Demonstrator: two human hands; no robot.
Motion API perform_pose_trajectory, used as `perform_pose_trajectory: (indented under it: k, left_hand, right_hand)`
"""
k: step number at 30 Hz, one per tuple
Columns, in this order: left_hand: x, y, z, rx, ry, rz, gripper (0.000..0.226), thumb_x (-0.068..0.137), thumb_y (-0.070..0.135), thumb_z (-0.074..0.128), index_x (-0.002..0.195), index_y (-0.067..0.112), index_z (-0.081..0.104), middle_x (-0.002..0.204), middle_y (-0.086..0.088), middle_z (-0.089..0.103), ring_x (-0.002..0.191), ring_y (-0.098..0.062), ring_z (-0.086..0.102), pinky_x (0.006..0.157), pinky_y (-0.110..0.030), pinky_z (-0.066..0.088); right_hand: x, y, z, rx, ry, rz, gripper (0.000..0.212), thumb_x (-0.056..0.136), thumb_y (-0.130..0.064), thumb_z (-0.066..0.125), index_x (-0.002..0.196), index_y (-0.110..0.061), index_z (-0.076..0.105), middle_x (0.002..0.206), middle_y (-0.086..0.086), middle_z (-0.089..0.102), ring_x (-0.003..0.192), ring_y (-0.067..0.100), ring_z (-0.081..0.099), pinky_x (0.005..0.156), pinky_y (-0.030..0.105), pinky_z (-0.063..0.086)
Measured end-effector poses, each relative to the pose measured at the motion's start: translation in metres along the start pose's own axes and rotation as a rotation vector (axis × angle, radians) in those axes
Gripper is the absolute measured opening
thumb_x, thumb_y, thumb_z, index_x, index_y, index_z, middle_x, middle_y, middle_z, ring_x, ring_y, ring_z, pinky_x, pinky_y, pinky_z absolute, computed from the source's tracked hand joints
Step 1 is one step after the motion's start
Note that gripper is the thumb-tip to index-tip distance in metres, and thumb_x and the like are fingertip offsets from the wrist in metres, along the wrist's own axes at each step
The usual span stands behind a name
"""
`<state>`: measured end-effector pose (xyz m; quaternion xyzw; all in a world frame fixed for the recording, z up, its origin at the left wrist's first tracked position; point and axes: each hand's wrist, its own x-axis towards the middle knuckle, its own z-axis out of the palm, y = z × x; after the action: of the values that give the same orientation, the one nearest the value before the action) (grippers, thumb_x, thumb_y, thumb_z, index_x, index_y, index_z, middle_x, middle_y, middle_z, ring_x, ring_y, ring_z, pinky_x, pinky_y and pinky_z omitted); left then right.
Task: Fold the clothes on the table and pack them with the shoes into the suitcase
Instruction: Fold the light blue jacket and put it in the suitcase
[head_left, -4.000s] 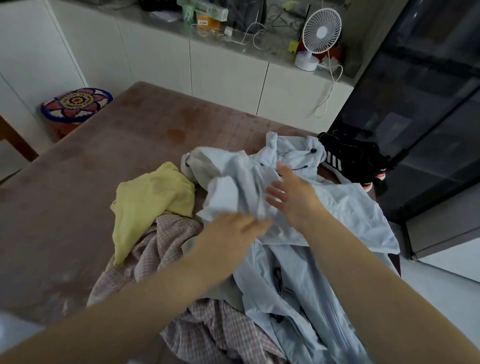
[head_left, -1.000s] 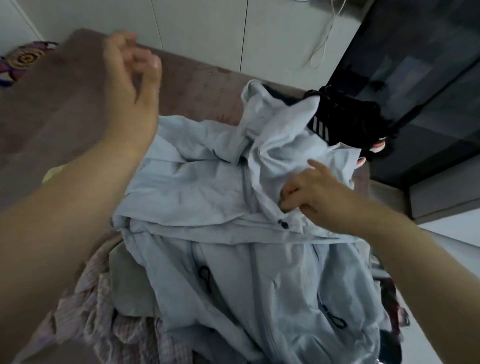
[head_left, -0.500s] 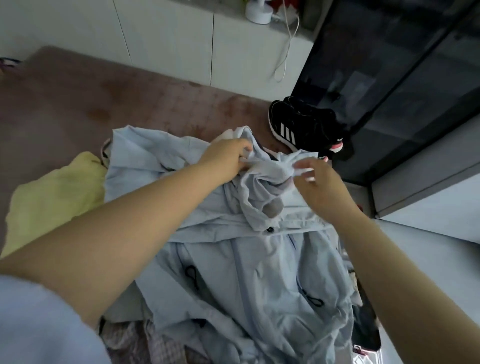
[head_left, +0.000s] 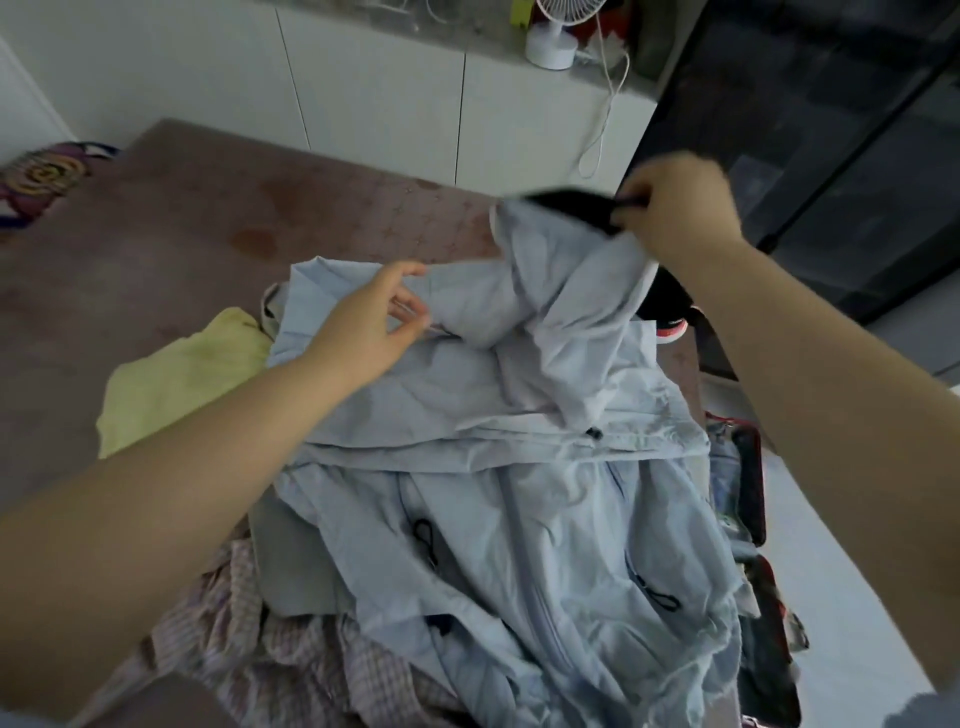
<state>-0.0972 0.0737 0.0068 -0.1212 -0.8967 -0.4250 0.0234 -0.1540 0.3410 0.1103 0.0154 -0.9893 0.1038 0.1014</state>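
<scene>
Lifting the jacket hood (head_left: 566, 270) higher, right hand (head_left: 680, 208) grips it (left hand (head_left: 363, 327) has released, fingers relaxed).

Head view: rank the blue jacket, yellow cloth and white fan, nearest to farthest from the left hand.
1. Blue jacket: directly under the left hand.
2. Yellow cloth: on the table, to its left.
3. White fan: on the far counter.

Our right hand (head_left: 680, 213) grips the hood of the pale blue jacket (head_left: 519, 467) above the worktop (head_left: 182, 234); our left hand (head_left: 363, 322) hovers loose-fingered over it.
</scene>
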Motion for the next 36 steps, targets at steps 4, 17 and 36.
perform_pose_trajectory:
  k: [4,17,36]
  left_hand:
    - [0.010,0.003,-0.021,-0.079,0.280,-0.048,0.045,0.093,0.016,0.050,0.135,0.012,0.034,0.097,0.004,0.053,0.082,-0.006,0.051,0.072,-0.016,0.038]
    - [-0.008,-0.006,-0.002,0.006,0.043,-0.047,0.046,0.095,0.019,0.048,0.138,0.014,0.035,0.122,-0.007,0.051,0.108,-0.019,0.050,0.085,-0.023,0.035]
    - [0.007,0.021,0.062,0.427,-0.606,0.306,0.063,0.085,0.071,0.019,0.129,0.036,0.048,0.131,0.014,0.054,0.122,-0.008,0.046,0.111,-0.030,0.007]
  right_hand:
    - [-0.027,-0.027,-0.040,0.127,0.689,-0.427,0.016,0.085,-0.017,0.059,0.091,-0.009,0.072,0.101,0.010,0.066,0.093,0.030,0.059,0.079,0.030,0.042]
    - [-0.272,-0.006,0.089,0.161,-0.300,-0.678,0.035,0.077,-0.026,0.054,0.112,-0.023,0.057,0.104,-0.004,0.061,0.086,0.013,0.061,0.074,0.025,0.052]
    - [-0.180,-0.009,0.054,0.414,-0.301,-0.182,0.027,0.087,-0.040,0.054,0.085,-0.017,0.067,0.087,-0.004,0.065,0.077,0.008,0.059,0.067,0.018,0.044]
